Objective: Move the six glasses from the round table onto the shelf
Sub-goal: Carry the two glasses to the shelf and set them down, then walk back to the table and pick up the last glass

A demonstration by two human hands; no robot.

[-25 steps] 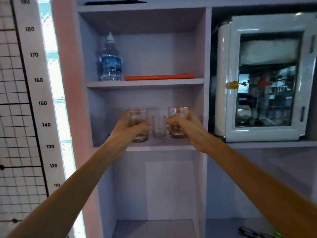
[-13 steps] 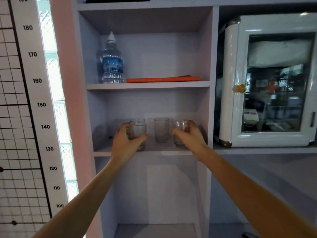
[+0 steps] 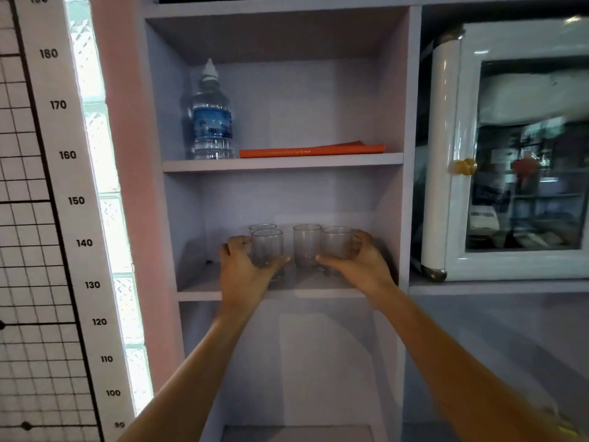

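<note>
Both hands are seen reaching into the middle compartment of the shelf (image 3: pixel 271 293), each wrapped around a glass.

Left hand (image 3: pixel 243 271): curled partly closed around the left glass (image 3: pixel 267 248). The thumb is laid across the lower front of the glass and the fingers (image 3: pixel 234 242) are bent round its left side. The base of this glass is hidden by the hand, so it cannot be told whether it rests on the shelf board.

Right hand (image 3: pixel 358 264): curled partly closed around the right glass (image 3: pixel 336 245). The thumb is pressed along the lower front and the fingers are wrapped round the right side. The foot of this glass appears to be at the shelf board, though contact is not clearly shown.

Between the hands, a middle glass (image 3: pixel 306 245) is standing upright on the board, untouched, just beside the right glass. Directly behind the left glass, only the rim of a rear glass (image 3: pixel 262 227) is visible. Four glasses are thus counted in this compartment.

Above the hands, on the next board up, a water bottle (image 3: pixel 211 118) and a flat orange item (image 3: pixel 310 150) are noted. To the right of the right hand, a white glass-fronted cabinet (image 3: pixel 446 154) is placed in the adjoining bay.
</note>
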